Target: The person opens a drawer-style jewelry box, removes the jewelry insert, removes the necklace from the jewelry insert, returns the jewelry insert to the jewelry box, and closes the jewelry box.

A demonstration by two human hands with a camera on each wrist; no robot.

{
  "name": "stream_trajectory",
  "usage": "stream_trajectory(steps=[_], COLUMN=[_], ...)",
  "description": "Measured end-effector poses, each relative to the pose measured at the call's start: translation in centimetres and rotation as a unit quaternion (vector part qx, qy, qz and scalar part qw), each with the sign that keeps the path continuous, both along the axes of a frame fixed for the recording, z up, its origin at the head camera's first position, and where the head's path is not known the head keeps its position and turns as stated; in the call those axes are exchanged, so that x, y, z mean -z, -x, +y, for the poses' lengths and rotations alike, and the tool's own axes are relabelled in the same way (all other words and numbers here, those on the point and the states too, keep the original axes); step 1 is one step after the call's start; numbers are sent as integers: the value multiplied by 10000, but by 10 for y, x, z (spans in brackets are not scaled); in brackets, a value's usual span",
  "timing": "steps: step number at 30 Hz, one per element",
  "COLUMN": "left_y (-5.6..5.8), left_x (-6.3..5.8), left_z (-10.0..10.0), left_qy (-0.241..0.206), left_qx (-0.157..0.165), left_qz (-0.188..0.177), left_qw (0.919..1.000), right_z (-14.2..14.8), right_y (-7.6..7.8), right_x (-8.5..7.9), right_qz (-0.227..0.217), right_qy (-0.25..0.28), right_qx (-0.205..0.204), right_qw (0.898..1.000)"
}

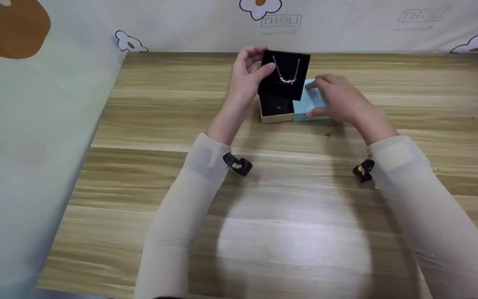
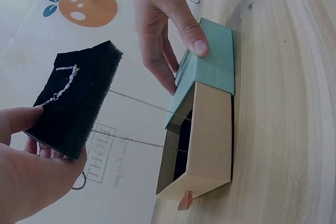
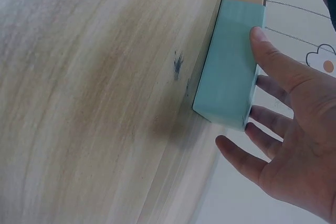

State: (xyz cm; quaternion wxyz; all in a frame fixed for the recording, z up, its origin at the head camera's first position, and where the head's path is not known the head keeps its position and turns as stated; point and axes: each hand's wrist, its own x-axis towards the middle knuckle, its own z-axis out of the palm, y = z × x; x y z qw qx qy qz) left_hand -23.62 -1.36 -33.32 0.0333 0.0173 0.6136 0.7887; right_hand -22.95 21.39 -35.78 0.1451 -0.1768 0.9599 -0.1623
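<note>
My left hand [image 1: 245, 79] pinches a black foam pad [image 1: 270, 85] by its left edge, thumb on the face. Across that pad lies a silver necklace [image 1: 287, 80]; in the left wrist view its thin chain [image 2: 139, 97] runs from behind the pad down into the box. The tan drawer [image 2: 210, 135] of the jewelry box stands pulled out on the table, its inside dark, with a small ribbon tab [image 2: 185, 201] at the end. Around its other end sits the light-blue sleeve [image 3: 231, 61]. My right hand [image 1: 340, 97] grips that sleeve between thumb and fingers.
The box rests on a wood-grain table [image 1: 160, 174] near its back edge. Behind and to the left hangs a pale sheet [image 1: 189, 25] with printed flowers and an orange figure. Black wrist cameras [image 1: 239, 165] are strapped over both sleeves.
</note>
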Motion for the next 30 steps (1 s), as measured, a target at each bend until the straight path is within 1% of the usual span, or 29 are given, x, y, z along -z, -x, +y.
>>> stream_trajectory(steps=[8,13,17,19,23,27,30], left_y=[-1,-5,-7,-8,-10,-13,-15], left_x=[-4,-7,-10,-12,-16,-22,-26], left_z=[0,0,0,2,7,13,16], left_qy=[-2,5,-147,-228,-415,-474,-526], left_qx=[66,133,116,134,240,340,418], left_qz=[-96,-122,-191,-170,-143,-119,-113], left_qw=[9999,9998,9996,9995,9987,9982,9977], right_z=[1,3,5,7,14,20,21], right_y=[1,0,-1,-1,-2,-5,-6], right_x=[5,8,9,8,9,10,10], right_qz=[27,-11,-23,-1,55,96,135], right_qy=[-40,-25,-24,-20,54,192,240], right_qx=[-27,-22,-17,-24,7,62,27], right_qw=[10000,10000,10000,10000,10000,9998,9996])
